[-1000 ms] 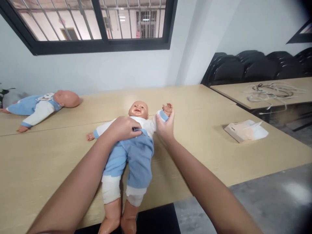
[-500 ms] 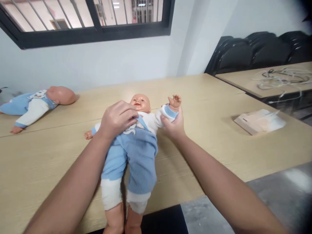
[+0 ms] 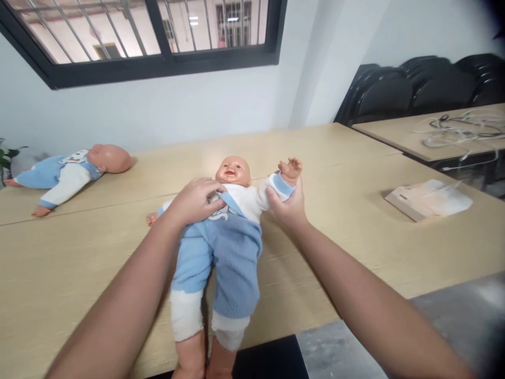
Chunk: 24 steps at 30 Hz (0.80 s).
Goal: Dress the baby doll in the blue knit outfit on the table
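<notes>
Right hand (image 3: pixel 291 208): thumb and fingers wrapped round the doll's raised sleeve (image 3: pixel 268 193), just below the blue cuff; the doll's bare hand (image 3: pixel 291 168) sticks up above. Left hand (image 3: pixel 197 200): fingers curled, thumb and forefinger closed on the top edge of the blue front flap (image 3: pixel 238 204) at the chest. Doll (image 3: pixel 239 252) on its back, mid-table between the forearms, head far, legs towards the near edge; feet cut off by the frame.

Left forearm and hand lie across the doll's left-lying sleeve and part of its chest, hiding both. Second doll (image 3: pixel 74 176) far left, on its back, well apart. Open tissue box (image 3: pixel 406 202) to the right, tissue poking out.

Pale wood table (image 3: pixel 355 237), seam running across. Side table (image 3: pixel 418 142) far right, tangled cables (image 3: pixel 461 129) on it; stacked black chairs (image 3: pixel 422 89) behind. White wall (image 3: pixel 177 110), barred window (image 3: pixel 221 31), far side. Grey floor (image 3: pixel 327 342) near right.

Against one second ago: flap drawn higher, a printed figure now showing on it; doll's raised hand stands clearer of the gripping fingers.
</notes>
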Available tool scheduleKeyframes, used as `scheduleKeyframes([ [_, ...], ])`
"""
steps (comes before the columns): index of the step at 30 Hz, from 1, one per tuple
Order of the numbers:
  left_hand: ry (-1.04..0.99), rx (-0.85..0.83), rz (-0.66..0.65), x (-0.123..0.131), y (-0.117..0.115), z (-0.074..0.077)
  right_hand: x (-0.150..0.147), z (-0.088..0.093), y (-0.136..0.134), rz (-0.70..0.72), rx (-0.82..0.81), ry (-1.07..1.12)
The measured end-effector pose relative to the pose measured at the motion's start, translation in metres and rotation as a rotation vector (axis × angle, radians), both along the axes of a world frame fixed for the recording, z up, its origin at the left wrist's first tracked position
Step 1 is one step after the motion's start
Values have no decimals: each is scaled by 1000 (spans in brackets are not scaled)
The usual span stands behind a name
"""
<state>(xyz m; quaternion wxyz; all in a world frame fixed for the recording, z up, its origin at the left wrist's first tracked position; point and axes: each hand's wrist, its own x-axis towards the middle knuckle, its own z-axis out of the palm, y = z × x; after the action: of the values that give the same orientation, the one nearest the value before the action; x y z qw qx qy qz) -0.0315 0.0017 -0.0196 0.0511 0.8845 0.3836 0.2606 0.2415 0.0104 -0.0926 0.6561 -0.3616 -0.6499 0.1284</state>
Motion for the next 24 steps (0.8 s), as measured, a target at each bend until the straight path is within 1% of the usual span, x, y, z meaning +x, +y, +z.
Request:
scheduleKeyframes([
  [2, -15, -37, -56, 3, -2, 2, -1, 1, -2, 4, -24, 6],
  [5, -170, 38, -80, 7, -4, 4, -2, 4, -6, 1, -46, -2],
  [8, -251, 112, -73, 10, -6, 4, -3, 8, -9, -18, -52, -38],
  [14, -284, 84, -3, 12, -8, 4, -4, 9, -13, -36, -46, -101],
  [17, -265, 69, -9, 11, -8, 5, -4, 6, -12, -32, -68, -113],
  [20, -239, 122, -61, 9, -6, 6, -3, 4, -12, -16, -62, -118],
  [24, -186, 230, -200, 9, -3, 8, -3, 10, -13, -25, -30, -162],
])
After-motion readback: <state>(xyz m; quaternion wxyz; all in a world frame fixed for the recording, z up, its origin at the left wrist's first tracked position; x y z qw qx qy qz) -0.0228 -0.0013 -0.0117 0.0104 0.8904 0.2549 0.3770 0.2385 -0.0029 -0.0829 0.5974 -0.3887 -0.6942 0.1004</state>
